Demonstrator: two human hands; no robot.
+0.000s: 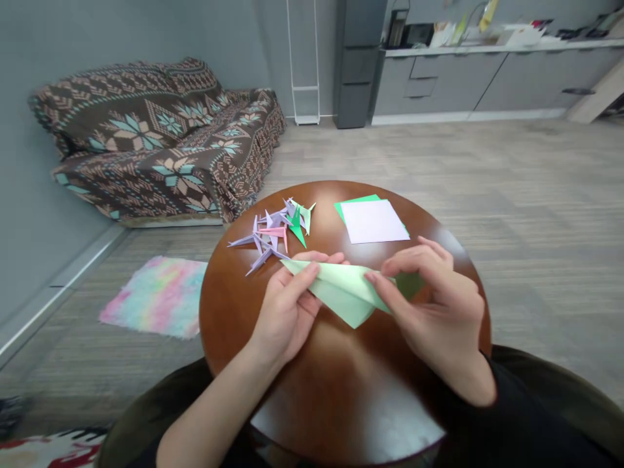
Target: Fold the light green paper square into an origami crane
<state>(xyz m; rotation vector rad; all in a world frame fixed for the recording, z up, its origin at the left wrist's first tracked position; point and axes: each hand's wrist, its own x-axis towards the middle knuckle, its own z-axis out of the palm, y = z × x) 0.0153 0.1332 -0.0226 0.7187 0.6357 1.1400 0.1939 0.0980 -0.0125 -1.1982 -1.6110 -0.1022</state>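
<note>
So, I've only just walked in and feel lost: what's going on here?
Someone at a round brown table is handling a partly folded pale green paper. Their left hand holds one end, while their right hand grips it toward the other. Beyond the left hand lies a cluster of folded paper pieces in purple, pink and green. Farther right, a flat lilac sheet overlaps a green one.
</note>
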